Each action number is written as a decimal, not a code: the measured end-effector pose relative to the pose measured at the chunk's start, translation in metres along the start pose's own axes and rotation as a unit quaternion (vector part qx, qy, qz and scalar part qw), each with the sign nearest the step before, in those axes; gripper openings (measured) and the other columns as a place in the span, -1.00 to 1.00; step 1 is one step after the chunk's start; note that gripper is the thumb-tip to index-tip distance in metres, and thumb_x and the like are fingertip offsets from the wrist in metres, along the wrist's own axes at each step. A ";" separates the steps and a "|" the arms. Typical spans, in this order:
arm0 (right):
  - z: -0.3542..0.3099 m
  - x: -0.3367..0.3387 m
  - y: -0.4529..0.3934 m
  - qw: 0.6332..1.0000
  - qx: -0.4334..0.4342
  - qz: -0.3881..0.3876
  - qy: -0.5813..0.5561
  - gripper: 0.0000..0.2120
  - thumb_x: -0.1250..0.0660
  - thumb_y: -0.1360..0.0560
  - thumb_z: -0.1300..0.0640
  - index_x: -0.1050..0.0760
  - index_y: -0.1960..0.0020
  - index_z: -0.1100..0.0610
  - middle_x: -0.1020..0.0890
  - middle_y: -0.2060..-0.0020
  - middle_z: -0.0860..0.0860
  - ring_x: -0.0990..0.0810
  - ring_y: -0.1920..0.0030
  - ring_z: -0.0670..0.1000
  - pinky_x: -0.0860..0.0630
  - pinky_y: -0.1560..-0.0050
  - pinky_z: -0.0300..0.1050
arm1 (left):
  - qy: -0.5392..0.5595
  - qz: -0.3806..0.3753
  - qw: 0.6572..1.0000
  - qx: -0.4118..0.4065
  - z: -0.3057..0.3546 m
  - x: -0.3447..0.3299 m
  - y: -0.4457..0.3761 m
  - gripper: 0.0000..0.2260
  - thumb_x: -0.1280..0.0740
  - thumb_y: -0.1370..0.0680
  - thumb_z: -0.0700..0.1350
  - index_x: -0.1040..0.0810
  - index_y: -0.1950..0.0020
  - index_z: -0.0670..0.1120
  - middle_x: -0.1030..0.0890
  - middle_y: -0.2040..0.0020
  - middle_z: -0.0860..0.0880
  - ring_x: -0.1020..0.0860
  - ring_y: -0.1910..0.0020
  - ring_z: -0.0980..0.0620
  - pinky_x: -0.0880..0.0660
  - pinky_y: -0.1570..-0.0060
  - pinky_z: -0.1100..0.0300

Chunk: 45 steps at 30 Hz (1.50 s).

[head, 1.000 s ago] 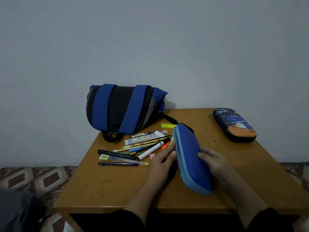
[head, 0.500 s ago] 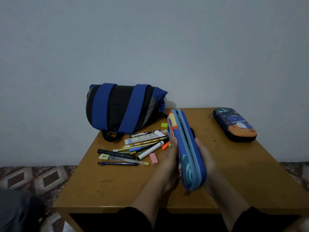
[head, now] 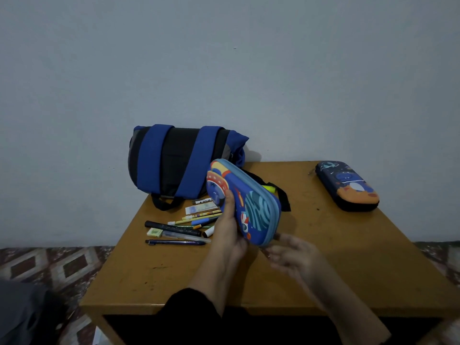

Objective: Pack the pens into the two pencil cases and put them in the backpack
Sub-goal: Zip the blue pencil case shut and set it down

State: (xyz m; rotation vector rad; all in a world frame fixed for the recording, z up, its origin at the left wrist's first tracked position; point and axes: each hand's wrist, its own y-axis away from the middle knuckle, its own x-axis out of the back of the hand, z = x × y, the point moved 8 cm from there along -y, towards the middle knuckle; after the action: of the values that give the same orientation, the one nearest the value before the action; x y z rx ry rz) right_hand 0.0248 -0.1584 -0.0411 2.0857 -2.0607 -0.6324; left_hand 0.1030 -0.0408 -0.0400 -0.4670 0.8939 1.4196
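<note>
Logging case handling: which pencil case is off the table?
The rocket-print pencil case, tilted in the left hand; the dinosaur-print case lies flat at far right.

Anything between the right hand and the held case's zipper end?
Nothing visible. The left hand holds the case tilted above the table; the right hand is blurred just below its near corner, with no object between.

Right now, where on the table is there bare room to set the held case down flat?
Bare wood lies between the blue rocket pencil case in the left hand and the dark dinosaur pencil case, and along the table front edge. The pens crowd the left side in front of the backpack.
</note>
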 end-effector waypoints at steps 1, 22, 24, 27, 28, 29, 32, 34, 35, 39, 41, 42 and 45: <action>0.005 -0.005 0.001 1.000 -0.006 -0.025 -0.008 -0.65 -0.30 -0.46 0.43 -0.46 -0.22 0.24 -0.67 -0.02 0.19 -0.64 -0.03 0.12 -0.55 0.03 -0.06 | -0.002 0.005 1.000 -0.006 0.001 0.002 -0.002 -0.48 -0.36 -0.44 0.15 -0.51 -0.29 -0.14 -0.63 -0.17 -0.17 -0.59 -0.17 -0.18 -0.52 -0.16 -0.15; -0.010 0.009 0.015 0.998 -0.051 0.039 -0.010 -0.84 -0.25 -0.52 0.28 -0.50 0.21 0.31 -0.39 0.45 0.07 -0.34 0.39 0.00 -0.29 0.33 -0.14 | -0.169 0.041 0.979 -0.110 0.027 0.026 0.005 -0.56 -0.43 -0.35 0.09 -0.46 -0.16 -0.02 -0.71 0.05 -0.10 -0.68 0.10 -0.14 -0.63 0.09 -0.11; -0.017 0.012 0.014 0.998 -0.036 0.040 -0.017 -0.82 -0.25 -0.53 0.25 -0.50 0.21 0.31 -0.38 0.45 0.07 -0.33 0.39 0.00 -0.29 0.33 -0.13 | -0.188 0.030 0.976 -0.105 0.028 0.024 0.010 -0.54 -0.43 -0.35 0.08 -0.47 -0.18 -0.05 -0.71 0.06 -0.11 -0.69 0.16 -0.11 -0.64 0.19 -0.03; -0.028 0.012 0.009 0.999 -0.013 0.043 -0.025 -0.80 -0.24 -0.53 0.22 -0.51 0.21 0.29 -0.38 0.46 0.05 -0.33 0.38 0.00 -0.30 0.32 -0.13 | -0.224 0.025 0.969 -0.101 0.028 0.022 0.014 -0.50 -0.44 -0.36 0.08 -0.46 -0.21 -0.11 -0.70 0.05 -0.15 -0.69 0.20 -0.11 -0.62 0.29 0.06; -0.030 0.014 0.007 0.998 -0.007 0.050 -0.025 -0.80 -0.23 -0.53 0.22 -0.51 0.21 0.28 -0.38 0.46 0.05 -0.32 0.38 0.00 -0.29 0.32 -0.13 | -0.238 0.019 0.966 -0.098 0.027 0.021 0.015 -0.48 -0.45 -0.36 0.08 -0.45 -0.22 -0.12 -0.69 0.03 -0.16 -0.68 0.18 -0.13 -0.61 0.28 0.06; -0.033 0.014 0.005 0.998 -0.001 0.056 -0.027 -0.80 -0.23 -0.54 0.21 -0.51 0.21 0.27 -0.38 0.46 0.04 -0.32 0.38 0.00 -0.29 0.31 -0.14 | -0.251 0.008 0.963 -0.094 0.025 0.018 0.017 -0.47 -0.46 -0.36 0.08 -0.45 -0.23 -0.12 -0.69 0.02 -0.17 -0.68 0.16 -0.15 -0.61 0.26 0.05; -0.042 0.018 -0.001 0.996 0.015 0.069 -0.059 -0.80 -0.23 -0.54 0.19 -0.51 0.21 0.24 -0.39 0.45 0.02 -0.34 0.39 -0.03 -0.28 0.33 -0.17 | -0.291 -0.027 0.953 -0.078 0.017 0.011 0.021 -0.48 -0.47 -0.36 0.04 -0.46 -0.24 -0.12 -0.68 -0.01 -0.16 -0.67 0.11 -0.17 -0.60 0.21 0.04; -0.048 0.023 -0.004 0.993 0.033 0.086 -0.079 -0.79 -0.25 -0.54 0.16 -0.52 0.22 0.23 -0.43 0.44 0.01 -0.37 0.38 -0.05 -0.31 0.32 -0.19 | -0.308 -0.046 0.949 -0.056 0.009 0.008 0.023 -0.54 -0.47 -0.38 -0.02 -0.47 -0.23 -0.08 -0.69 0.00 -0.13 -0.68 0.12 -0.13 -0.60 0.23 0.07; -0.053 0.027 -0.005 0.991 0.050 0.101 -0.067 -0.79 -0.26 -0.54 0.15 -0.52 0.22 0.23 -0.47 0.44 0.01 -0.40 0.38 -0.05 -0.34 0.32 -0.20 | -0.311 -0.052 0.948 -0.046 0.005 0.007 0.024 -0.58 -0.47 -0.40 -0.04 -0.47 -0.21 -0.07 -0.70 0.02 -0.11 -0.69 0.14 -0.10 -0.60 0.25 0.10; -0.068 0.041 0.000 0.974 0.150 0.163 0.043 -0.93 -0.30 -0.54 0.21 -0.56 0.07 0.15 -0.63 0.30 0.07 -0.56 0.32 -0.05 -0.51 0.30 -0.22 | -0.313 -0.057 0.948 -0.027 0.001 0.004 0.025 -0.65 -0.46 -0.45 -0.09 -0.46 -0.18 -0.07 -0.70 0.04 -0.11 -0.69 0.19 -0.06 -0.59 0.31 0.15; -0.071 0.040 0.000 0.973 0.181 0.135 0.051 -0.91 -0.29 -0.54 0.23 -0.57 0.01 0.12 -0.66 0.24 0.08 -0.60 0.26 -0.06 -0.53 0.27 -0.23 | -0.311 -0.057 0.948 -0.021 0.001 0.002 0.026 -0.64 -0.46 -0.45 -0.07 -0.46 -0.19 -0.08 -0.69 0.02 -0.13 -0.69 0.18 -0.07 -0.59 0.30 0.14; -0.071 0.039 0.000 0.974 0.187 0.116 0.057 -0.90 -0.32 -0.53 0.23 -0.59 0.00 0.13 -0.67 0.21 0.08 -0.62 0.22 -0.05 -0.54 0.24 -0.23 | -0.309 -0.057 0.949 -0.018 0.001 0.002 0.025 -0.63 -0.45 -0.45 -0.06 -0.45 -0.20 -0.09 -0.69 0.01 -0.14 -0.69 0.18 -0.08 -0.59 0.29 0.14; -0.071 0.039 -0.002 0.969 0.206 0.089 0.100 -0.85 -0.38 -0.46 0.26 -0.60 0.00 0.09 -0.69 0.16 0.04 -0.65 0.13 -0.06 -0.56 0.20 -0.28 | -0.302 -0.058 0.951 -0.012 0.001 0.001 0.024 -0.62 -0.45 -0.45 -0.04 -0.46 -0.21 -0.10 -0.70 0.03 -0.14 -0.69 0.19 -0.07 -0.60 0.29 0.13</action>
State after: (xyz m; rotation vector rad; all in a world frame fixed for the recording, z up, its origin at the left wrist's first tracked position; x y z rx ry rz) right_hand 0.0537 -0.2098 0.0146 2.0152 -2.3759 0.0411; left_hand 0.0800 -0.0357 -0.0348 -0.0808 0.3461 1.3536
